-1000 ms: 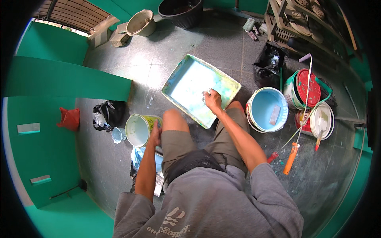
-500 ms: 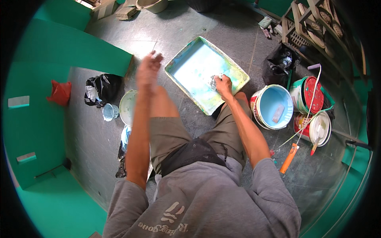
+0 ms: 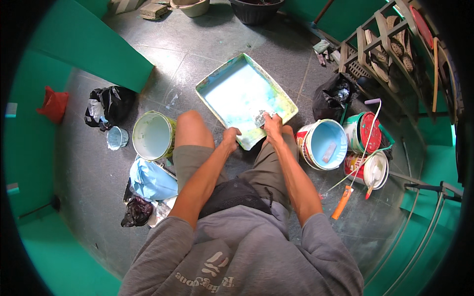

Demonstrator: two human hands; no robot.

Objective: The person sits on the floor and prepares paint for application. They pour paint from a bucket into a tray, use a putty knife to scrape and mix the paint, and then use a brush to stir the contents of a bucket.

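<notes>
The paint tray (image 3: 245, 97) is lying flat on the tiled floor (image 3: 197, 54), tilted diagonally in the head view, its near corner lying between the person's knees. Open floor is showing beyond the tray's far edge and to its left; green wall panels (image 3: 94, 44) are closing off the left side, and a shoe rack (image 3: 390, 44) is closing off the upper right.

The left hand (image 3: 230, 137) is curling closed on the tray's near rim. The right hand (image 3: 272, 124) is gripping a small grey scraper-like piece (image 3: 259, 118) and pressing it against the tray's inner surface near the right edge; what the piece is cannot be told for certain.

A white bucket (image 3: 152, 135) is standing just beside the left knee, with a blue bag (image 3: 150, 180) near it and a black bag (image 3: 111, 103) farther left. On the right, a blue-lined bucket (image 3: 322, 144) is standing just beside the right knee, crowding that side, with a red-lidded can (image 3: 368, 133), a white can (image 3: 375, 170) and an orange-handled roller (image 3: 345, 197) behind it. Another black bag (image 3: 333, 98) is sitting near the tray's right edge.
</notes>
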